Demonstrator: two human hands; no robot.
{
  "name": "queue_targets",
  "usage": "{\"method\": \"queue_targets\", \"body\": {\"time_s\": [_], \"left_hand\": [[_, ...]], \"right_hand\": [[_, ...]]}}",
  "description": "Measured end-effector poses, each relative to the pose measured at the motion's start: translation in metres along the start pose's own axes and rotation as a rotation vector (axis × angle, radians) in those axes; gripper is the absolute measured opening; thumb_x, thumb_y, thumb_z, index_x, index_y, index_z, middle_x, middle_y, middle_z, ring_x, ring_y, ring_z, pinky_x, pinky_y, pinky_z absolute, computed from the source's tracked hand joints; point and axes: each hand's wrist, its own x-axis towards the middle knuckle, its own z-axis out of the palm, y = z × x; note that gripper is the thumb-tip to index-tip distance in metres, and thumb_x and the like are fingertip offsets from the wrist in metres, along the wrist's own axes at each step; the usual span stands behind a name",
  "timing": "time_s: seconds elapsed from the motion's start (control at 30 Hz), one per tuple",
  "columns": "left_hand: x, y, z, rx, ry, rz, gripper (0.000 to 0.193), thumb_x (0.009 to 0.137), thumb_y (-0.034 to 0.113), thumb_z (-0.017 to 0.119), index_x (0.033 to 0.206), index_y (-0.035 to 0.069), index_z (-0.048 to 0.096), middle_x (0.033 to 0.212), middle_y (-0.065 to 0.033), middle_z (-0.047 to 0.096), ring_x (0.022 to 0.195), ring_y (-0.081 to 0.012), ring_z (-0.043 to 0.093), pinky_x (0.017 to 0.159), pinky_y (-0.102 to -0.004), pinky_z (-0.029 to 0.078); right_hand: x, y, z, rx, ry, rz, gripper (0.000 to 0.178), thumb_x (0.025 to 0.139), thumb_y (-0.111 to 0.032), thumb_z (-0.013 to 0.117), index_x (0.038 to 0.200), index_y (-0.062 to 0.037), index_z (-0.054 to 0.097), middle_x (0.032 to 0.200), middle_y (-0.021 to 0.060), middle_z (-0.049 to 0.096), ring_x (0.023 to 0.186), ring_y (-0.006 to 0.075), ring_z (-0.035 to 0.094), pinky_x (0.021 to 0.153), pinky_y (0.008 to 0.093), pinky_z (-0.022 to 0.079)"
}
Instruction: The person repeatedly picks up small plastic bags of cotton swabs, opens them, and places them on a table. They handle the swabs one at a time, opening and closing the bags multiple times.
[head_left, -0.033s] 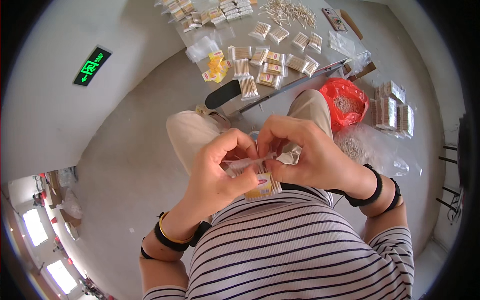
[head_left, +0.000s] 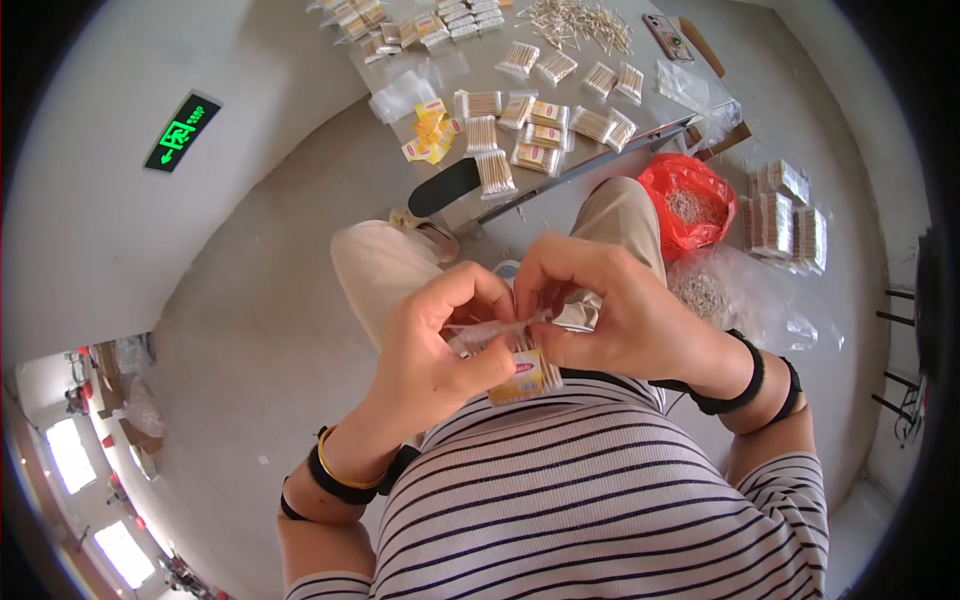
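Above my lap, both hands pinch the upper edge of a small clear plastic bag of cotton swabs (head_left: 527, 380). A yellow printed card shows through its front, beside the pale sticks. My left hand (head_left: 440, 340) grips the left part of the bag's edge between thumb and fingers. Close by, my right hand (head_left: 600, 300) pinches the same edge farther right. Fingers hide part of the bag's top, so I cannot tell whether it is sealed. On the table, other filled swab bags (head_left: 497, 172) lie nearby, some with yellow cards.
Yellow cards (head_left: 430, 135) and empty clear bags (head_left: 405, 97) lie at the table's left side. Loose swabs (head_left: 575, 25) and a phone (head_left: 667, 38) are at the back. A red bag of swabs (head_left: 688, 210) stands right of my knee, with stacked packs (head_left: 775, 225) beyond.
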Motion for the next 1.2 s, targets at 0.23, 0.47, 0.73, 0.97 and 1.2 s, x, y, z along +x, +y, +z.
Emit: {"method": "queue_targets", "body": {"time_s": [0.23, 0.47, 0.73, 0.97, 1.2], "left_hand": [[-0.01, -0.018, -0.002, -0.091, -0.106, -0.107, 0.016, 0.086, 0.005, 0.071, 0.1, 0.003, 0.064, 0.096, 0.0007, 0.065, 0.088, -0.0057, 0.061, 0.081, -0.024, 0.051], [-0.011, -0.023, -0.006, -0.189, -0.154, -0.135, 0.014, 0.093, 0.005, 0.072, 0.105, 0.002, 0.066, 0.102, -0.0006, 0.065, 0.097, -0.0062, 0.062, 0.084, -0.0246, 0.053], [-0.009, -0.026, -0.011, -0.201, -0.176, -0.177, 0.018, 0.095, 0.009, 0.075, 0.108, 0.001, 0.066, 0.105, -0.0023, 0.066, 0.101, -0.0095, 0.062, 0.091, -0.0273, 0.051], [-0.013, -0.023, -0.005, -0.197, -0.088, -0.107, 0.049, 0.089, 0.011, 0.081, 0.13, 0.005, 0.056, 0.115, -0.0055, 0.064, 0.105, -0.0116, 0.064, 0.092, -0.03, 0.053], [-0.012, -0.015, 0.001, -0.124, -0.065, -0.113, 0.066, 0.088, 0.009, 0.082, 0.142, 0.007, 0.042, 0.115, -0.0094, 0.065, 0.107, -0.0144, 0.065, 0.094, -0.0312, 0.053]], "right_hand": [[-0.012, 0.014, 0.001, 0.18, -0.136, 0.231, 0.016, 0.089, -0.001, 0.071, 0.104, -0.0019, 0.064, 0.097, 0.0024, 0.068, 0.092, 0.0112, 0.066, 0.087, 0.0278, 0.054], [-0.014, 0.03, -0.003, 0.397, -0.19, 0.274, 0.014, 0.095, -0.008, 0.072, 0.106, -0.003, 0.065, 0.098, 0.0004, 0.068, 0.093, 0.0096, 0.065, 0.088, 0.0268, 0.053], [-0.013, 0.043, -0.018, 0.61, -0.282, 0.346, 0.016, 0.1, -0.008, 0.069, 0.113, 0.0006, 0.066, 0.107, 0.0022, 0.069, 0.1, 0.0087, 0.064, 0.09, 0.0255, 0.052], [-0.011, 0.043, -0.02, 0.676, -0.219, 0.304, 0.018, 0.101, -0.011, 0.069, 0.114, 0.0007, 0.066, 0.107, 0.0024, 0.069, 0.1, 0.0093, 0.064, 0.091, 0.0261, 0.052], [-0.006, 0.037, -0.014, 0.433, -0.133, 0.269, 0.02, 0.098, -0.017, 0.073, 0.107, -0.0021, 0.064, 0.102, 0.0016, 0.068, 0.094, 0.0093, 0.064, 0.084, 0.0256, 0.052]]}}
